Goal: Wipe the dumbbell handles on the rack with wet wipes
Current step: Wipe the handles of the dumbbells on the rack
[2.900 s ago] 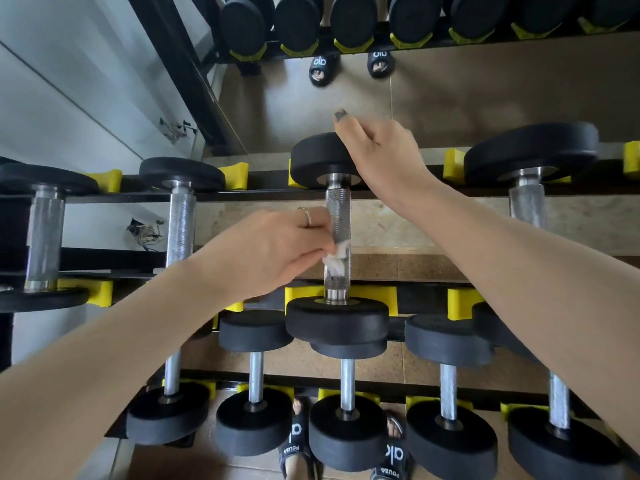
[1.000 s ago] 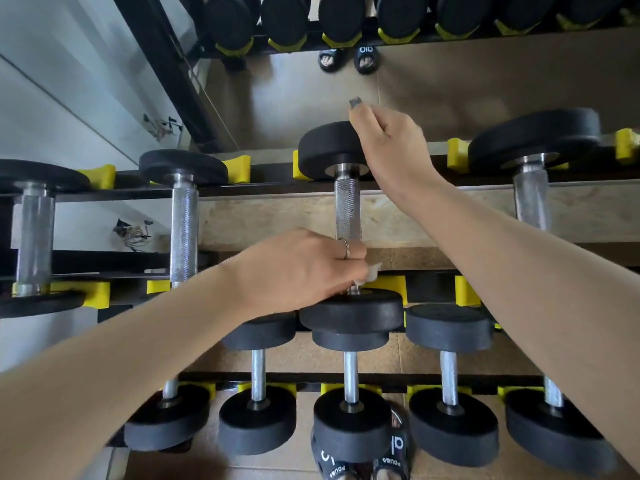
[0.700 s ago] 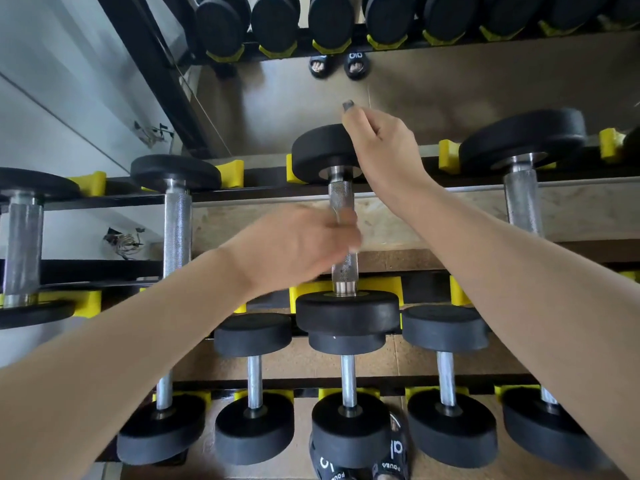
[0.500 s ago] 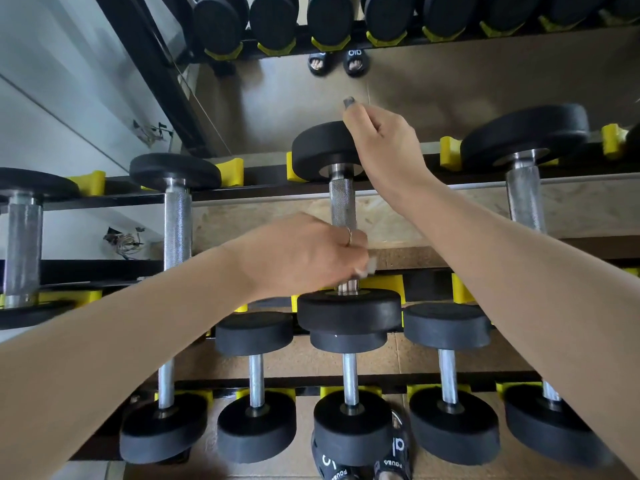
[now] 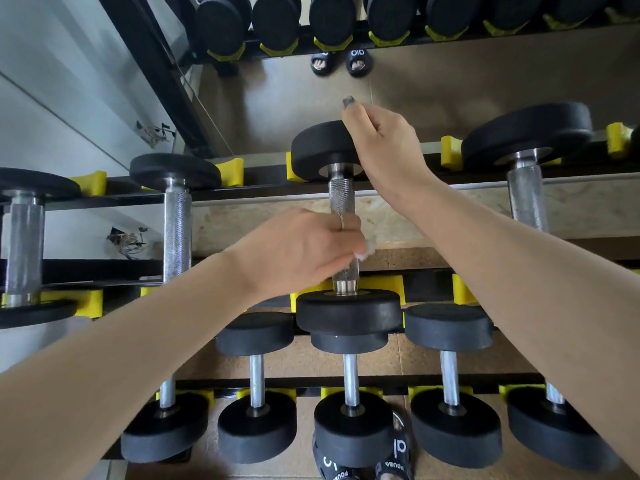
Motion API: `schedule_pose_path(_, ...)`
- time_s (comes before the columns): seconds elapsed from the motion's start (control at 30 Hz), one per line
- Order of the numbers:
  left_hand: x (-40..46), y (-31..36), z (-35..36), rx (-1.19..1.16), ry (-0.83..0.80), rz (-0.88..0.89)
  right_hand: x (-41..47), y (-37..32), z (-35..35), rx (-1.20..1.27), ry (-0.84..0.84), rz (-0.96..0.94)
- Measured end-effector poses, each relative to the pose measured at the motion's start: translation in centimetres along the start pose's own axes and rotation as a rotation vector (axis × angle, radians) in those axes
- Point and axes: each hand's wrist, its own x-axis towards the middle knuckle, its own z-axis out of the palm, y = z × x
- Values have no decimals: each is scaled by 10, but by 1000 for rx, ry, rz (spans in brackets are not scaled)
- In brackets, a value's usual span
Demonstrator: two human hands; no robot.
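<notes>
Two tiers of dumbbells on the rack [image 5: 429, 381], and the one being cleaned sits mid-row on the upper tier, lying near-to-far with black round heads and a knurled chrome handle [image 5: 341, 195]. Closest to me, slide sandals [image 5: 394, 455] poke out under the lower row, mostly hidden by a dumbbell head. The left hand [image 5: 301, 251] is wrapped round the lower half of that handle with the wet wipe [image 5: 365, 249] bunched inside; only a white scrap sticks out on the right, so I can't say how much wipe there is. The near end of the handle shows bare just above the near head [image 5: 348, 315]. Half a second back the left hand sat a touch nearer that head; it's slid slightly up the bar since. Further off, the right hand [image 5: 384, 147] still grips the rim of the far head [image 5: 322, 150], fingers curled over it.
</notes>
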Motion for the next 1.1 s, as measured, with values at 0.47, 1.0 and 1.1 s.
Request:
schedule_pose_path(0.47, -13, 3, 0, 77, -115, 58, 0, 0, -1, 6, -4, 2)
schedule_pose_path(1.0, -17, 18, 1, -390, 73, -407, 0, 1, 0, 1, -3, -7)
schedule_pose_path(1.1, -15, 20, 4, -200, 54, -279, 1, 1, 0, 3, 3, 1)
